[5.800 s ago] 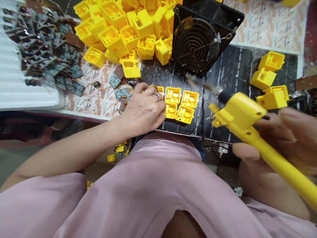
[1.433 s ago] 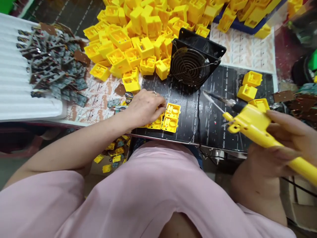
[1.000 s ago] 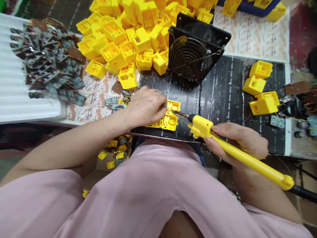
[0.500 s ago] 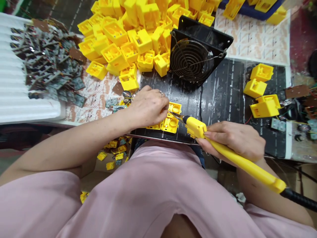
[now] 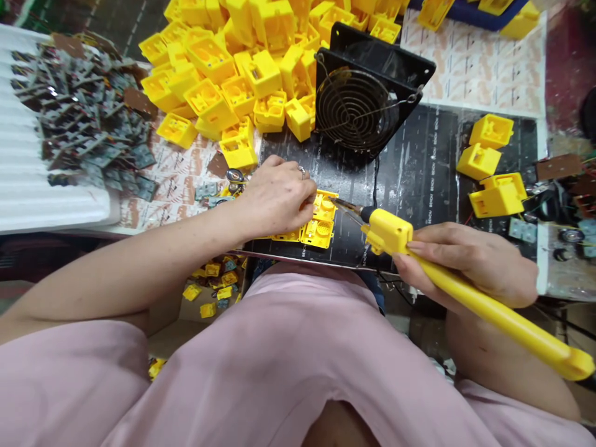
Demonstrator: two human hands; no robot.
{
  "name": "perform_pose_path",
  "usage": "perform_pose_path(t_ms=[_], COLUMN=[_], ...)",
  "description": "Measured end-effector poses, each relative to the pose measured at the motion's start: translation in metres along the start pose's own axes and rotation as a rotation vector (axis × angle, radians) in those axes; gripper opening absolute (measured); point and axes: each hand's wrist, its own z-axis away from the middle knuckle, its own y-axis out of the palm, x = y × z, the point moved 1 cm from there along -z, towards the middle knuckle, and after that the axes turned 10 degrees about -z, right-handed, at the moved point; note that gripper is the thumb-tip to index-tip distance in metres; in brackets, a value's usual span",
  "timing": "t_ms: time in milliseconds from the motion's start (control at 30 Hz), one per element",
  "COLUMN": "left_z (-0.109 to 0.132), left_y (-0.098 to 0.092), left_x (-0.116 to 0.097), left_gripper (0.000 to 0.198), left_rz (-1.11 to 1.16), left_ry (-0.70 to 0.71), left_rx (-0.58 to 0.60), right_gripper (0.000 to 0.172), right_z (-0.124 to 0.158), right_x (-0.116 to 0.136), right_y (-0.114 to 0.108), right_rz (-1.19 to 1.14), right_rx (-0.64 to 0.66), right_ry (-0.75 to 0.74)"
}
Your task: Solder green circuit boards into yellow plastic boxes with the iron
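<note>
My left hand (image 5: 277, 197) lies curled over a small group of open yellow plastic cases (image 5: 319, 223) on the black mat (image 5: 419, 180), its fingertips pressed on them. What the fingers pinch is hidden. My right hand (image 5: 470, 264) is closed round a yellow soldering iron (image 5: 465, 288). The iron's metal tip (image 5: 342, 203) points left and sits just at the right edge of the cases, close to my left fingertips.
A big heap of yellow cases (image 5: 237, 62) fills the back. A black fan (image 5: 361, 99) stands behind the mat. Grey circuit boards (image 5: 84, 118) are piled at the left, three yellow cases (image 5: 491, 164) lie at the right, and small parts lie on the floor (image 5: 214, 285).
My right hand swung the soldering iron down from mid-air to the cases by my left hand. In the last half second the tip drew back slightly to the right. My left hand stayed.
</note>
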Motion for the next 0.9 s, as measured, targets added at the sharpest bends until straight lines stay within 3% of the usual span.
perform_pose_path(t_ms=[100, 267, 333, 500, 900], left_z=[0.004, 0.012, 0.012, 0.009, 0.007], left_y=[0.003, 0.011, 0.013, 0.014, 0.014], left_x=[0.004, 0.014, 0.016, 0.014, 0.010], left_gripper=[0.028, 0.030, 0.029, 0.026, 0.027], left_rz=[0.036, 0.201, 0.226, 0.244, 0.287], left_ry=[-0.006, -0.025, -0.037, -0.062, -0.144], left_rx=[-0.044, -0.107, -0.119, -0.148, -0.137], right_gripper=[0.016, 0.054, 0.060, 0.061, 0.058], right_z=[0.003, 0.015, 0.020, 0.023, 0.032], right_x=[0.001, 0.003, 0.002, -0.004, -0.005], right_y=[0.003, 0.004, 0.004, 0.005, 0.011], right_rz=[-0.008, 0.151, 0.161, 0.145, 0.113], right_rx=[-0.039, -0.099, -0.144, -0.113, -0.193], right_ry=[-0.084, 0.033, 0.049, 0.037, 0.075])
